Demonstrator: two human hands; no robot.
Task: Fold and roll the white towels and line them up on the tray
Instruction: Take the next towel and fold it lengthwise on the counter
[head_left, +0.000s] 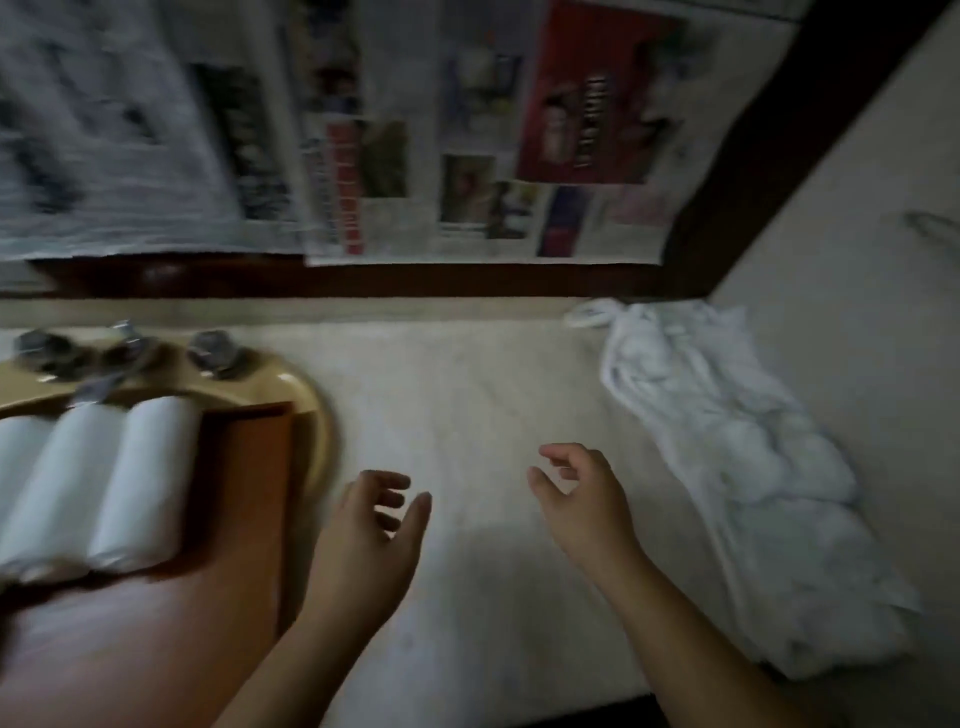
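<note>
Left hand (371, 525) just beside tray (244, 467).

Only two forearms and hands of the person show, coming in from the lower edge of the view. The left hand (371, 525) and the right hand (579, 499) are both bare, with no glove on either. The forearms are bare too as far as the edge of the view, with no sleeve or cuff on the stretch that shows. Both wrists are plain, with no watch, band or bracelet. The fingers carry no ring that can be made out. The view is dim and slightly blurred, so the fingernails cannot be told.
</note>
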